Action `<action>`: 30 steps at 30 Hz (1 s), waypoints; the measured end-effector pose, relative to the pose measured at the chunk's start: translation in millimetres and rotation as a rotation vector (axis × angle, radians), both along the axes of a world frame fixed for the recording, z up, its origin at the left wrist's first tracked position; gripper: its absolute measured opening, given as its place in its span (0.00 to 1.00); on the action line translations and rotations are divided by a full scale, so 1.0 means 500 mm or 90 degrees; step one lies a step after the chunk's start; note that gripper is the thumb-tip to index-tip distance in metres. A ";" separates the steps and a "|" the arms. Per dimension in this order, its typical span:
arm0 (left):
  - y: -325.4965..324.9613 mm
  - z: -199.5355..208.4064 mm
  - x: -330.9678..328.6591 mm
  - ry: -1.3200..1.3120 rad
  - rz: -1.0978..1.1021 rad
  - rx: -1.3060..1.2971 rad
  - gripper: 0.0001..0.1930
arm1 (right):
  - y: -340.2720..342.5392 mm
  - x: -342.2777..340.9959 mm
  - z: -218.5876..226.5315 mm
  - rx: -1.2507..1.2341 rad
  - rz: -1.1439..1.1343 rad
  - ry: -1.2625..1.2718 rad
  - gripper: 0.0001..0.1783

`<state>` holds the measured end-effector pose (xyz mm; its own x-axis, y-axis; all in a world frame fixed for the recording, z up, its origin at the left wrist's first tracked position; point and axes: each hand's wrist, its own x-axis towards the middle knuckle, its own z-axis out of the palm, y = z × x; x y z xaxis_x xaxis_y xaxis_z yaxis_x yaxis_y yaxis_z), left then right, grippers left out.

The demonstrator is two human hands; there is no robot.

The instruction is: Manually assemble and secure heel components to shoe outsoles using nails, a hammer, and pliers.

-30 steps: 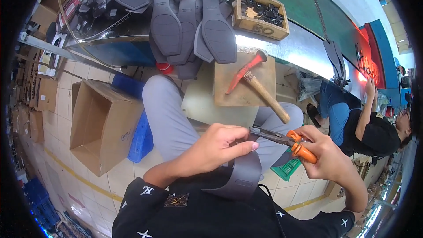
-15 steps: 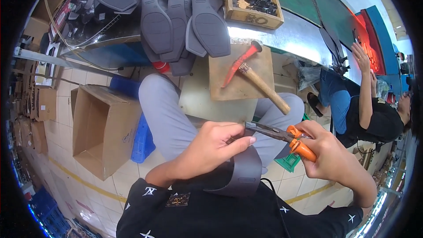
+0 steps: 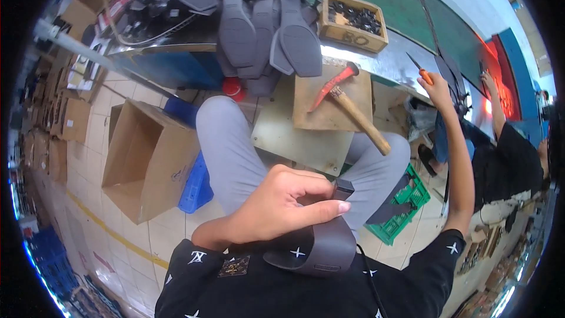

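Note:
My left hand (image 3: 288, 203) is closed around a dark grey shoe sole (image 3: 335, 244) in front of my chest. The sole's broad end curves down below my fingers, and a small black block (image 3: 344, 188) at its heel shows beside my fingertips. Stretched far out to the right, my right hand (image 3: 436, 90) grips orange-handled pliers (image 3: 425, 76) over the workbench's metal edge, jaws pointing away. A hammer (image 3: 353, 112) with a red head and wooden handle lies on a square tan board (image 3: 306, 115) between my knees.
Several grey soles (image 3: 238, 29) hang over the bench's near edge. Beside them stands a wooden box (image 3: 355, 41) of small black pieces. An open cardboard carton (image 3: 132, 165) is on the floor at left, a green crate (image 3: 388, 228) at right. A co-worker (image 3: 509, 159) sits at right.
My right hand has carried the pliers away from the sole, out to the far right over the bench. My left hand still holds the sole. The view has shifted slightly.

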<state>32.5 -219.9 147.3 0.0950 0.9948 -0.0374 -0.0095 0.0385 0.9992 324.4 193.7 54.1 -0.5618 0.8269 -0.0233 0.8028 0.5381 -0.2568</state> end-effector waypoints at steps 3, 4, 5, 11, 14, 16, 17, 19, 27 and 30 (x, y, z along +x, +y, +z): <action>-0.002 0.006 0.008 0.038 -0.004 0.045 0.09 | 0.099 0.083 -0.057 0.086 -0.045 -0.106 0.28; -0.003 -0.012 0.009 0.014 0.073 0.032 0.09 | 0.044 0.016 -0.074 0.176 -0.068 -0.111 0.30; -0.011 -0.017 0.000 -0.001 0.160 0.018 0.09 | -0.070 -0.092 -0.075 0.260 -0.088 -0.100 0.32; 0.163 -0.046 -0.133 0.281 0.393 0.414 0.19 | -0.582 -0.369 0.145 -0.687 0.244 0.658 0.18; 0.233 -0.088 -0.221 0.400 0.585 0.355 0.27 | -0.453 -0.469 0.095 -0.482 0.212 0.755 0.13; 0.247 -0.167 -0.337 0.507 0.753 0.189 0.33 | -0.352 -0.529 0.082 -0.637 0.127 0.728 0.23; 0.274 -0.203 -0.389 0.543 0.740 0.048 0.42 | -0.267 -0.562 0.022 -0.577 0.081 0.692 0.24; 0.346 -0.222 -0.429 0.404 0.569 -0.161 0.54 | -0.157 -0.600 -0.071 0.001 -0.085 0.356 0.31; 0.453 -0.275 -0.546 0.369 0.432 -0.256 0.58 | -0.176 -0.683 -0.080 -0.210 -0.176 0.234 0.46; 0.437 -0.231 -0.556 0.194 0.300 -0.289 0.56 | -0.254 -0.687 -0.037 -0.207 -0.291 0.145 0.50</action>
<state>-245.5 -1.3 31.7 -0.4212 0.8071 -0.4137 0.1489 0.5115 0.8463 -18.8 66.8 35.4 -0.1713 0.9565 -0.2361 0.8394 0.0162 -0.5433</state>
